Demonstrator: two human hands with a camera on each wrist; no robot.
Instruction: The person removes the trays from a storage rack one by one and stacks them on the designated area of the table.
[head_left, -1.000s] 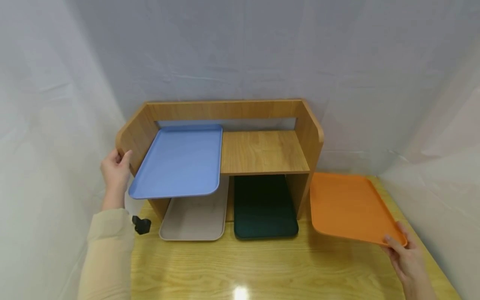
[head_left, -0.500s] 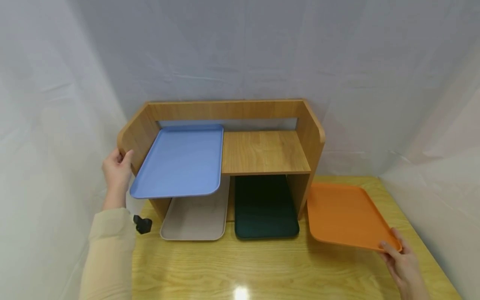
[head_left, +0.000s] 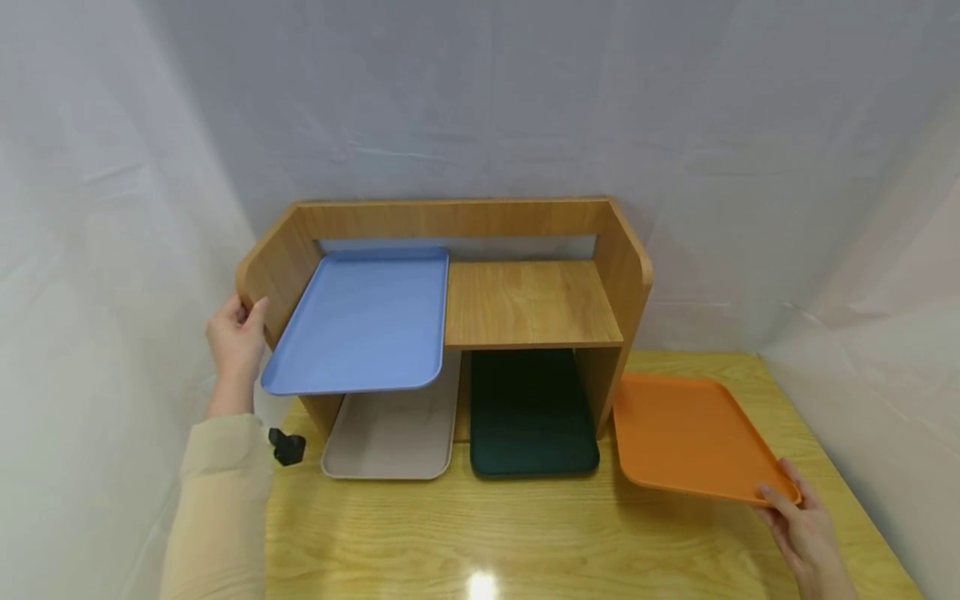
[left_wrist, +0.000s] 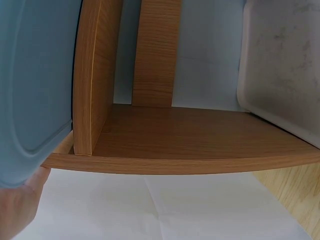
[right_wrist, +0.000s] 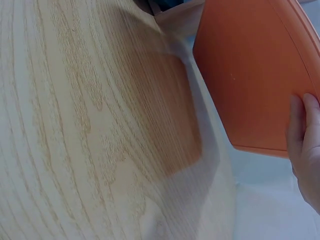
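Note:
My left hand (head_left: 236,333) grips the front edge of the left side panel of a wooden desktop shelf (head_left: 532,304). Beside it, a blue tray (head_left: 360,321) lies on the upper board and juts past its front edge. In the left wrist view, part of the left hand (left_wrist: 20,205) shows below the blue tray (left_wrist: 40,75). At the right, my right hand (head_left: 802,529) pinches the near right corner of an orange tray (head_left: 697,433), thumb on top. The right wrist view shows fingers (right_wrist: 296,125) against the orange tray's underside (right_wrist: 250,75), raised above the table.
Under the shelf, a beige tray (head_left: 393,437) fills the left compartment and a dark green tray (head_left: 532,417) the right one. A small black object (head_left: 287,447) shows beside the left sleeve (head_left: 221,500). Pale sheeting (head_left: 480,100) surrounds the wooden table (head_left: 420,533).
My right hand has brought the orange tray slightly lower and to the left, nearer the shelf's right side, slowing in the last half second. The left hand keeps its grip on the side panel.

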